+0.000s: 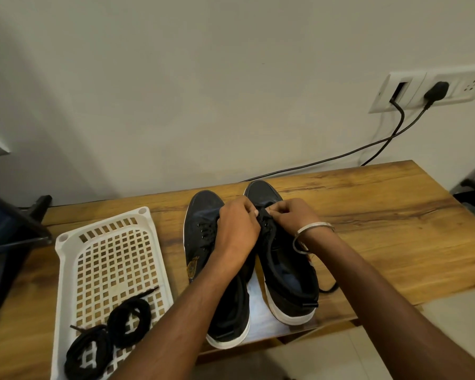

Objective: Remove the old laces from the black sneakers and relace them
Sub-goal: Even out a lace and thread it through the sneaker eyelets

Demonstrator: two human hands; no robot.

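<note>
Two black sneakers stand side by side on the wooden table [368, 204], toes pointing to 12 o'clock, heels toward the person, so the eyelets face up for access. The left hand [237, 229] and right hand [291, 218] meet over the right sneaker [285, 270]; their fingers are curled and pinch its lace [263, 215] near the toe end, probably to work it through an eyelet. The left sneaker [203, 231] remains laced. At 8 o'clock, a white basket [66, 270] holds two coiled black laces [113, 327], kept within reach.
</note>
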